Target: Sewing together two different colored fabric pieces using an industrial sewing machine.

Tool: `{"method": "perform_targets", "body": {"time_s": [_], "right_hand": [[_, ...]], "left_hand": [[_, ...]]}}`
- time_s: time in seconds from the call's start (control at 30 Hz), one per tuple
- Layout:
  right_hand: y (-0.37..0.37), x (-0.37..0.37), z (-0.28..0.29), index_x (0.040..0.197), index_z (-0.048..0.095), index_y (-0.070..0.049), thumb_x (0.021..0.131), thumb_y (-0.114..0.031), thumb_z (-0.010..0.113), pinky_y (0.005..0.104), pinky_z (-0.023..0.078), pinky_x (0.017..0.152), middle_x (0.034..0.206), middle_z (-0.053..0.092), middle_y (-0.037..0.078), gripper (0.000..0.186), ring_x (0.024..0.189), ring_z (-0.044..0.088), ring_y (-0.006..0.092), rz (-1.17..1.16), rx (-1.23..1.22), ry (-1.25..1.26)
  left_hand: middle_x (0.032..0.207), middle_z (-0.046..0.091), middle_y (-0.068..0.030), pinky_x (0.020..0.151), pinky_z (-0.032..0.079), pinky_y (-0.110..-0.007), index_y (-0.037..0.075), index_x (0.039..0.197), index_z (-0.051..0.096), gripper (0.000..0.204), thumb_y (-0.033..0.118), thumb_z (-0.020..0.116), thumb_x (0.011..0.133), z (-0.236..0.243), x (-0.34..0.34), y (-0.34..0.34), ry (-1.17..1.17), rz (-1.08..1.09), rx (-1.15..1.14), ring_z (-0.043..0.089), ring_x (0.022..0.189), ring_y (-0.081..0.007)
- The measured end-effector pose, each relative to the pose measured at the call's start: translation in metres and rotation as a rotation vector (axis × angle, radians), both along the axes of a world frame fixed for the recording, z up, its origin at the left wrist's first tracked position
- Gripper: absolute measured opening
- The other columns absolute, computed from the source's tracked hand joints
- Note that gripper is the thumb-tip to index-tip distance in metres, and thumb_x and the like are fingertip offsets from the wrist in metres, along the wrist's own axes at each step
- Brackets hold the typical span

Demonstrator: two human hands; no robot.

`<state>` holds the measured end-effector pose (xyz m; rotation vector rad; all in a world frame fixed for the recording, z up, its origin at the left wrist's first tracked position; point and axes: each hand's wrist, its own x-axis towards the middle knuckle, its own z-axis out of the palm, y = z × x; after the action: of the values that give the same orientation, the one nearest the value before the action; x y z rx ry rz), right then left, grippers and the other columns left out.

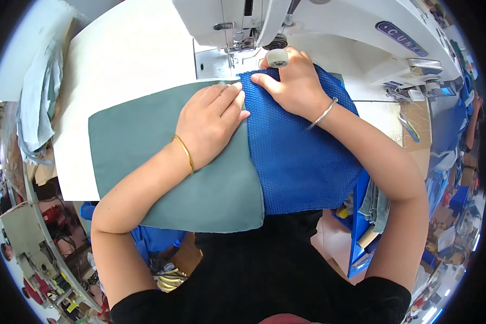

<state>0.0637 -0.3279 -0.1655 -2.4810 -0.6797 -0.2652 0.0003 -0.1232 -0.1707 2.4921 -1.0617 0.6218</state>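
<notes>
A grey-green fabric panel (129,140) lies on the sewing table, its right edge meeting a blue mesh fabric piece (302,162). My left hand (209,121) rests flat on the green panel, fingers stretched toward the line where both fabrics meet. On the mesh, close below the machine's head, lies my right hand (296,86), with its thumb spread from the fingers; a round pale knob partly covers the fingertips. Just beyond the top of the fabrics is the sewing machine's presser foot area (237,58). The fabrics' lower edges reach past the table toward my body.
The white sewing machine (340,27) spans the top right. Snips (409,128) with blue handles lie at the table's right side. Light grey-blue cloth pieces (38,102) hang at the far left. A blue bin (359,237) stands below at the right.
</notes>
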Motion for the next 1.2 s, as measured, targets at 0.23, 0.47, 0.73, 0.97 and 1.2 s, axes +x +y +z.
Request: {"method": "perform_targets", "body": {"time_s": [0.23, 0.47, 0.73, 0.97, 1.2], "right_hand": [[-0.001, -0.001, -0.005, 0.084, 0.070, -0.006, 0.076, -0.025, 0.077, 0.0414, 0.045, 0.085, 0.086, 0.070, 0.010, 0.022, 0.090, 0.064, 0.0279, 0.016, 0.080, -0.037], [-0.001, 0.001, -0.009, 0.083, 0.071, -0.007, 0.076, -0.026, 0.076, 0.0412, 0.045, 0.085, 0.086, 0.070, 0.009, 0.021, 0.090, 0.064, 0.0272, 0.022, 0.052, -0.083], [0.000, 0.001, -0.010, 0.083, 0.071, -0.006, 0.078, -0.027, 0.075, 0.0410, 0.045, 0.085, 0.087, 0.070, 0.007, 0.021, 0.091, 0.063, 0.0267, 0.002, 0.022, -0.088], [0.001, 0.001, -0.011, 0.083, 0.072, -0.006, 0.078, -0.027, 0.075, 0.0410, 0.045, 0.086, 0.087, 0.070, 0.008, 0.021, 0.091, 0.064, 0.0266, -0.007, 0.034, -0.118], [0.001, 0.001, -0.010, 0.083, 0.072, -0.006, 0.078, -0.027, 0.075, 0.0406, 0.045, 0.086, 0.087, 0.070, 0.008, 0.021, 0.091, 0.064, 0.0265, -0.008, 0.019, -0.112]], "left_hand": [[0.113, 0.070, -0.0124, 0.082, 0.056, -0.035, 0.000, 0.104, 0.068, 0.032, 0.015, 0.079, 0.079, -0.001, -0.007, -0.004, -0.082, 0.092, 0.053, 0.069, 0.103, -0.0260], [0.111, 0.071, -0.0134, 0.081, 0.057, -0.034, -0.001, 0.105, 0.069, 0.031, 0.015, 0.079, 0.080, -0.001, -0.004, -0.004, -0.086, 0.094, 0.073, 0.071, 0.100, -0.0258], [0.113, 0.070, -0.0150, 0.081, 0.057, -0.034, -0.001, 0.106, 0.069, 0.031, 0.014, 0.078, 0.081, -0.002, 0.004, -0.004, -0.096, 0.070, 0.089, 0.071, 0.100, -0.0266], [0.115, 0.070, -0.0156, 0.081, 0.057, -0.034, -0.001, 0.106, 0.068, 0.030, 0.013, 0.077, 0.082, 0.000, 0.000, -0.006, -0.089, 0.082, 0.090, 0.070, 0.102, -0.0270], [0.115, 0.070, -0.0154, 0.082, 0.057, -0.035, -0.001, 0.107, 0.069, 0.029, 0.013, 0.077, 0.083, -0.001, -0.002, -0.009, -0.087, 0.090, 0.088, 0.070, 0.103, -0.0270]]}}
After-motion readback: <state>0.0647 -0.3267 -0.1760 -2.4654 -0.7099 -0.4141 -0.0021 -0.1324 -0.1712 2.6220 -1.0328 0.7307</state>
